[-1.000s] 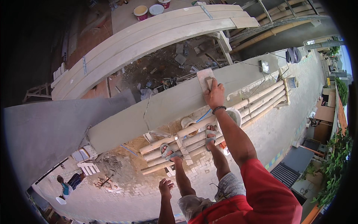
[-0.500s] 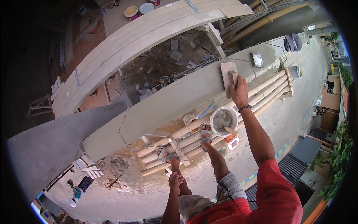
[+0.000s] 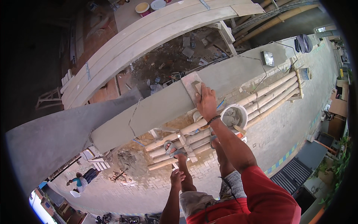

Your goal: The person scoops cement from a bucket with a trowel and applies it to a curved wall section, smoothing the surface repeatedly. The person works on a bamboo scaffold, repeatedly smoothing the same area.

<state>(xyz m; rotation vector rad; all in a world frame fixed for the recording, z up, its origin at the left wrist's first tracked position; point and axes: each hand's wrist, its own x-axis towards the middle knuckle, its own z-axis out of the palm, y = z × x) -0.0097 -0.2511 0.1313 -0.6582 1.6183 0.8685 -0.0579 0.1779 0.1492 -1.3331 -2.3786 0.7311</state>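
The right hand point(image 3: 207, 100) grasps the wooden handle point(image 3: 198, 87) of a pale, flat plastering board point(image 3: 189, 89); from my distant seat, its back hides how far the fingers wrap round. The left hand point(image 3: 178, 177) hangs released in front of the left shin, fingers loosely bent, its palm hard for me to make out.

The board lies across a long grey ledge point(image 3: 158, 110) that slants upward to the right, and the hand covers part of the board's lower right side. I cannot tell how firmly it presses.

Below the ledge, a platform of bamboo poles point(image 3: 278, 86) carries the person's feet. The left sandal point(image 3: 172, 147) shows clearly; the right forearm hides most of the other foot. Just beside that forearm is a white bucket point(image 3: 245, 118) holding grey paste point(image 3: 232, 115), its outer wall partly hidden from me.

Farther right, a shiny square slab point(image 3: 267, 59) rests on the ledge near a dark bundle point(image 3: 304, 43) that I cannot identify. At lower left, another person point(image 3: 87, 180) is too small to read clearly. Black fisheye edges cut off the corners.
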